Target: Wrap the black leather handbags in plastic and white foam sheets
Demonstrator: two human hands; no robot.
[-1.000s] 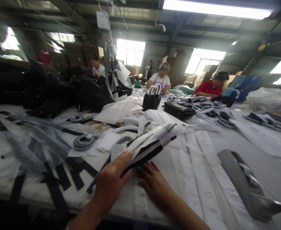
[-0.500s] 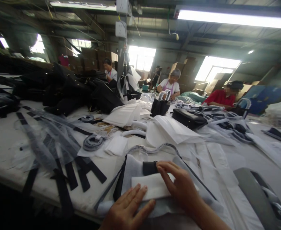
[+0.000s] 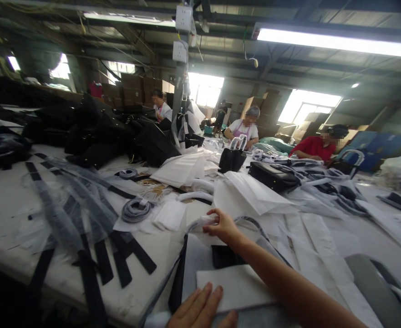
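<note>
A black handbag lies in front of me, with pale grey wrapping sheet over it. Across the sheet is a folded white paper; a black flap shows above it. My left hand rests flat on the paper's lower left part, fingers stretched out. Beyond the bag's top edge, my right hand reaches to the wrapped handle. Its thumb and forefinger are apart, around a small whitish film piece; firm contact cannot be made out. My right forearm hides part of the bag.
Plastic-wrapped black straps and a coiled strap lie left. White sheets and black bags are farther back. A grey object sits at right. Several co-workers, one in a red top, are across the table.
My right hand has left the black flap and folded paper and moved forward to the handle. My left hand stays on the paper. The view has shifted slightly.
</note>
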